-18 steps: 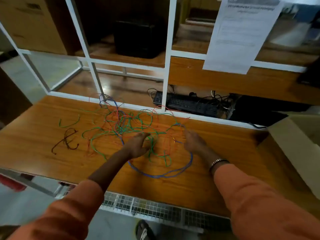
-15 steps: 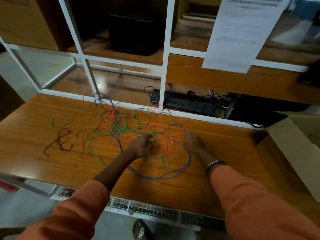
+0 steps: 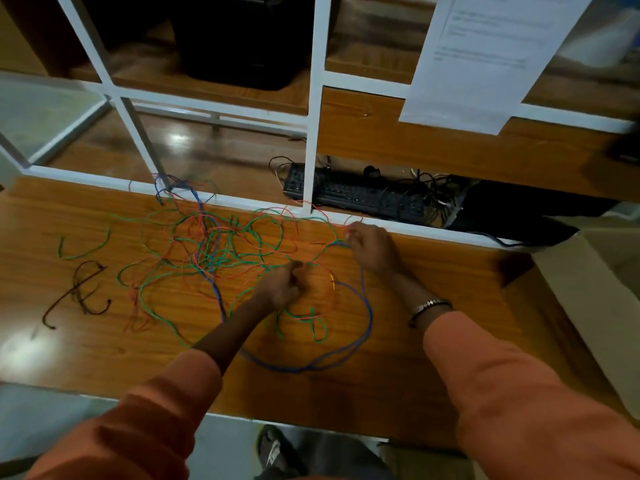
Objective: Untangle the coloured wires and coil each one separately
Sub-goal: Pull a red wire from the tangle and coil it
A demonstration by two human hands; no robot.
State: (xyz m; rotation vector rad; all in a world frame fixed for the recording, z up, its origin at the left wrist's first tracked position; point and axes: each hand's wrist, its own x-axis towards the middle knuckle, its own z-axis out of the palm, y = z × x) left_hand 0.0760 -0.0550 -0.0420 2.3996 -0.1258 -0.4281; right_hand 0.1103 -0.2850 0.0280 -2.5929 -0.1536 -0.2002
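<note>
On the desk, tangle: a loose knot of thin green, red, orange and blue insulated wires (image 3: 221, 251) lies spread over the middle of the glossy wooden desktop (image 3: 433, 358), thickest to the left of both hands.
Blue strand: a long blue wire (image 3: 367, 317) sweeps in a wide loop toward the near edge, then runs up to the right hand; its long axis goes roughly near-to-far.
Left hand: the left hand (image 3: 282, 287) sits at the tangle's right fringe, fingers curled and pinching wires, though which colour I cannot tell.
Right hand: the right hand (image 3: 372, 249) is further back and to the right, close to the white metal frame rail (image 3: 415, 230), fingertips pinched on strands where blue and red meet.
Key relation: the bulk of the knot lies left of both grips, so the left hand is nearer to it; the blue loop hangs between the two hands.
Judgement: drawing the blue strand free probably wants a pull rightward and toward the body.
Edges: the rail just behind the right hand blocks any backward pull.
Open room: bare desktop lies to the right and near side.
Strays: a short dark brown wire piece (image 3: 81, 292) and a short green wire arc (image 3: 85, 245) lie apart at the left.
</note>
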